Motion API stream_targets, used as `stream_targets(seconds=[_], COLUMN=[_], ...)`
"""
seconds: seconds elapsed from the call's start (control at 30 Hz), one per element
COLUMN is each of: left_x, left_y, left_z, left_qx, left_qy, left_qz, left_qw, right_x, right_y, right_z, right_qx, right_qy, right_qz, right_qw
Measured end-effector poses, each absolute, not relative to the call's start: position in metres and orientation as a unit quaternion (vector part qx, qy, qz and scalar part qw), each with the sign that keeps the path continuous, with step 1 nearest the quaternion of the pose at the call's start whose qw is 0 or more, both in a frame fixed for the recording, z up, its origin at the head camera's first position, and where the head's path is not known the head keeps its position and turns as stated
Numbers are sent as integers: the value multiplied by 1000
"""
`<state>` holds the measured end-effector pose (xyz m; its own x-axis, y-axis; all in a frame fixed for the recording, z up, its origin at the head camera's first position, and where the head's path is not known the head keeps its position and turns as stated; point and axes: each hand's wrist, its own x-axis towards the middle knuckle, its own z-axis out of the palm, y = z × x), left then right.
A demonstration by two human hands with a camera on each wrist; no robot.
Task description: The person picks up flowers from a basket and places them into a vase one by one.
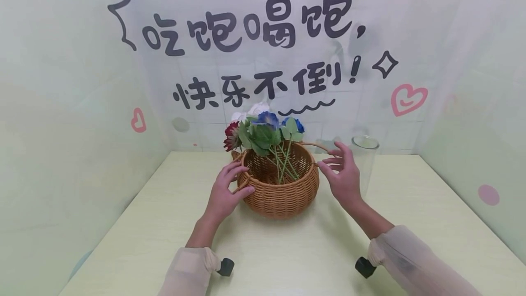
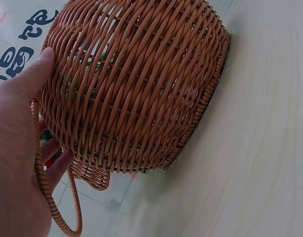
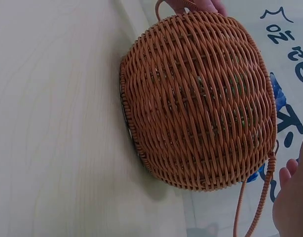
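A brown wicker basket (image 1: 283, 198) stands at the middle of the table. Artificial flowers lean in it, among them a blue flower (image 1: 266, 120), a dark red flower (image 1: 232, 137) and white ones, with crossed green stems. My left hand (image 1: 226, 186) holds the basket's left side. Its thumb (image 2: 39, 74) presses the wicker wall, the fingers sit farther round, and a looped handle (image 2: 41, 173) hangs across the palm. At the right side, my right hand (image 1: 344, 175) has its fingers spread by the rim and the other handle (image 1: 314, 144); its palm is mostly hidden in the right wrist view.
A tall clear glass vase (image 1: 365, 143) stands behind my right hand, partly covered by it. Pale wood tabletop (image 1: 283, 259) extends in front of the basket. A printed white backdrop (image 1: 263, 63) rises behind, with side walls left and right.
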<state>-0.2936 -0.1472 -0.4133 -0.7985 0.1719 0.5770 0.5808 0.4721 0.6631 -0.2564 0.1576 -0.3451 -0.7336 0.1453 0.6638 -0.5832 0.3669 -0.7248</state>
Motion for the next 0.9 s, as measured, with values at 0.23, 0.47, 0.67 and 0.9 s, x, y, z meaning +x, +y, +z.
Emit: stream_targets(seconds=[0.23, 0.47, 0.67, 0.9], left_x=[-294, -295, -295, -294], left_y=[-147, -148, -148, -147], left_z=[-414, -414, -414, -413], left_qx=[-227, -230, -230, -225], left_qy=[-829, -829, -829, -830], left_qz=[-461, -459, -459, -460], left_qw=[222, 224, 223, 221], right_x=[-262, -289, -303, -308], right_y=[146, 146, 143, 135], right_z=[-341, -350, -355, -348], right_qx=[149, 144, 131, 126], right_qy=[-753, -751, -744, -747], right_qz=[552, 565, 575, 576], right_qw=[325, 310, 314, 307])
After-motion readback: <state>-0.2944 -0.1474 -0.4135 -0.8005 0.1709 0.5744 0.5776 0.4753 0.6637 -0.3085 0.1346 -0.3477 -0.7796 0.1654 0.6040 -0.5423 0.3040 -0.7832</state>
